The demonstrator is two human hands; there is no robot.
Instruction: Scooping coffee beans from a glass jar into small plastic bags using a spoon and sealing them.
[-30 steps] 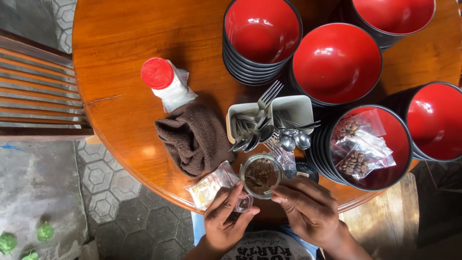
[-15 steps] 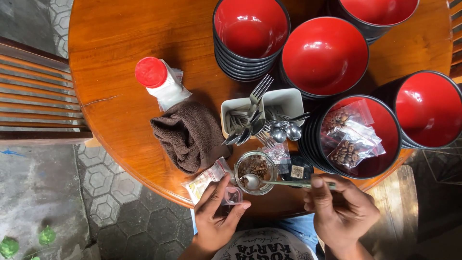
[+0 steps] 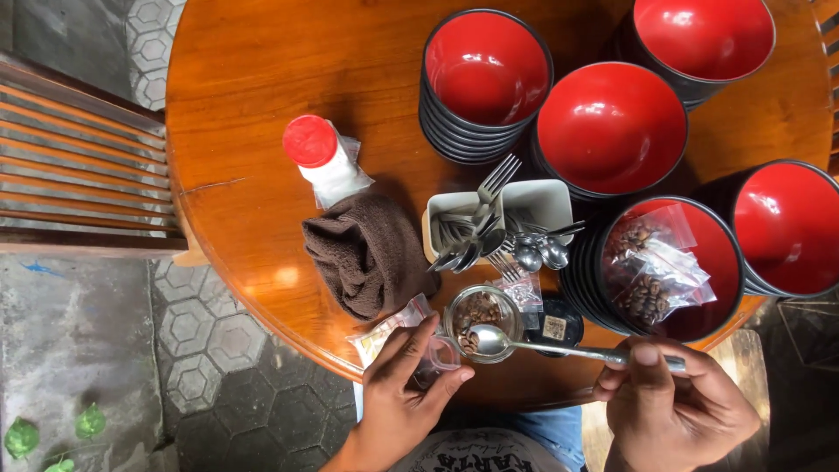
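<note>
A small glass jar [image 3: 482,313] with brown bits inside stands near the front edge of the round wooden table [image 3: 262,79]. My left hand [image 3: 404,386] rests beside it, fingers on a clear plastic packet [image 3: 391,335] at the jar's left. My right hand [image 3: 669,400] grips the handle of a metal spoon [image 3: 524,344]. The spoon's bowl lies over the jar's rim. A black lid [image 3: 556,323] lies just right of the jar.
A brown folded cloth [image 3: 367,252], a white bottle with a red cap [image 3: 322,159] and a white holder of forks and spoons [image 3: 494,223] stand behind the jar. Stacks of red-and-black bowls [image 3: 485,79] fill the right; one [image 3: 699,288] holds plastic bags. Wooden chair [image 3: 79,175] at left.
My right hand left the jar, took up a spoon and brought its bowl to the jar's mouth. The left hand stays by the packet.
</note>
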